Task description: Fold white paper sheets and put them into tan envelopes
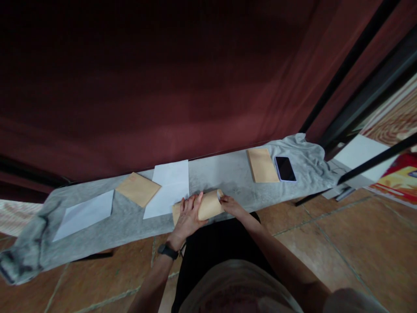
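A brown paper envelope (209,206) lies at the front edge of the cloth-covered bench, its right end bulging up. My left hand (190,213) rests across its left part, fingers slightly spread and pressing it down, the thumb by the near edge. At the bulging right end, my right hand (230,204) has its fingers curled at the mouth, closed on the edge there. A pale strip shows inside that mouth; whether it is paper or the lining, I cannot tell. White paper (172,178) lies just behind my left hand.
Another brown envelope (138,189) overlaps the white paper, and a white sheet (84,214) lies further left. To the right are a brown envelope stack (263,166) and a phone (286,168). Grey cloth (218,169) covers the narrow bench, against a dark red panel (182,108).
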The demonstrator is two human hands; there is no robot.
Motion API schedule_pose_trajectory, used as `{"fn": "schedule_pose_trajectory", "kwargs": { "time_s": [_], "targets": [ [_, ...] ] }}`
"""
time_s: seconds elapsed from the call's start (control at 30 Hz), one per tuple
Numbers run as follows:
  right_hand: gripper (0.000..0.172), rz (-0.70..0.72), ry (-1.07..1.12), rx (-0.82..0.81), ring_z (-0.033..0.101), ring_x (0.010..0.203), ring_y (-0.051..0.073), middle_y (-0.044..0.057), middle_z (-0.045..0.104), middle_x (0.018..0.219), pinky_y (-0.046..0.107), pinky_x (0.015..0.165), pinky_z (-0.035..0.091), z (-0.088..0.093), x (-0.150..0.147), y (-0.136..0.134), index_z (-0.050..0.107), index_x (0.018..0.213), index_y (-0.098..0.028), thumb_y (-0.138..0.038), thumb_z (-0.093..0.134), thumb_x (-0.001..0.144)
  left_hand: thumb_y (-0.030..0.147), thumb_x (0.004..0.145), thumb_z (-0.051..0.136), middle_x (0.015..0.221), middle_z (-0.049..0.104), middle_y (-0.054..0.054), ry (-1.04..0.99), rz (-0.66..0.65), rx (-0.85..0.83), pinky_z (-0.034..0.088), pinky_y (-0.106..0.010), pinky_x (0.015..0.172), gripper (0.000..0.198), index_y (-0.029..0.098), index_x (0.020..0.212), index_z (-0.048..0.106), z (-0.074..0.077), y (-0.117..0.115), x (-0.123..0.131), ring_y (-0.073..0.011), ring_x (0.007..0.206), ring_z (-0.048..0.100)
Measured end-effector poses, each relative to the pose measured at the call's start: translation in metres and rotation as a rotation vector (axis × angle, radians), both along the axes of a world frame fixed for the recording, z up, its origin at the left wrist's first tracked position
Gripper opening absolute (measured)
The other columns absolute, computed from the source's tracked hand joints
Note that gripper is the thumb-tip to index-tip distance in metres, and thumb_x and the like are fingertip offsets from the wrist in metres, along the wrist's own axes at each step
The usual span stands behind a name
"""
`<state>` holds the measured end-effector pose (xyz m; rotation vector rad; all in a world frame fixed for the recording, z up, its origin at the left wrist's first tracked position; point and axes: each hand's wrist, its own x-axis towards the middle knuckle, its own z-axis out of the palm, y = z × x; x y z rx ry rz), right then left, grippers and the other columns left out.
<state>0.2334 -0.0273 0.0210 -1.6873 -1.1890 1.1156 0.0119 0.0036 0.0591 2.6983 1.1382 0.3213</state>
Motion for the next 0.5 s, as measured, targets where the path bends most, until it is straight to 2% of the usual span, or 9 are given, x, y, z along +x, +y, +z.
{"fn": "schedule_pose_trajectory", "kwargs": {
  "time_s": [0.13,0.23,0.37,0.43,0.5],
  "targets": [
    [0.012,-0.023,0.013,0.03,0.067,0.081,0.021,0.003,0.072,0.078,0.031,0.077,0.054,-0.002,0.0,-0.003,0.068,0.072,-0.022,-0.015,0.06,0.077,0.043,0.074,0.079,0.146,0.046,-0.015,0.022,-0.003,0.034,0.017,-0.061,0.121,0.115,0.026,0.162,0.007,0.0,0.0,0.0,-0.0341,0.14,0.043],
    [0.008,-0.105,0.02,0.055,0.067,0.082,0.021,0.002,0.071,0.084,0.031,0.074,0.055,-0.004,0.002,-0.008,0.067,0.086,-0.022,-0.022,0.061,0.079,0.041,0.074,0.08,0.146,0.047,-0.016,0.034,-0.008,0.074,0.019,-0.061,0.121,0.115,0.026,0.162,0.009,0.0,0.0,-0.001,-0.0347,0.139,0.044],
    [0.03,-0.255,0.129,0.084,0.067,0.081,0.02,0.004,0.071,0.09,0.031,0.072,0.055,-0.007,0.007,-0.011,0.062,0.105,-0.018,-0.03,0.067,0.078,0.041,0.077,0.078,0.147,0.048,-0.017,0.032,-0.039,0.131,0.019,-0.061,0.122,0.111,0.024,0.163,0.011,0.004,0.001,0.0,-0.0358,0.14,0.044],
    [0.03,-0.249,0.161,0.071,0.068,0.078,0.02,0.003,0.071,0.087,0.031,0.072,0.055,-0.009,0.008,-0.01,0.063,0.103,-0.017,-0.026,0.068,0.075,0.041,0.077,0.077,0.147,0.048,-0.017,0.038,-0.066,0.153,0.019,-0.061,0.122,0.109,0.023,0.163,0.013,0.007,0.001,0.001,-0.0364,0.14,0.044],
    [0.021,-0.225,0.167,0.076,0.067,0.073,0.02,0.002,0.071,0.08,0.032,0.069,0.055,-0.011,0.008,-0.009,0.066,0.094,-0.016,-0.023,0.067,0.074,0.039,0.077,0.078,0.147,0.049,-0.018,0.045,-0.087,0.166,0.019,-0.062,0.122,0.107,0.022,0.162,0.015,0.011,0.001,0.004,-0.0367,0.139,0.045]
  ]
}}
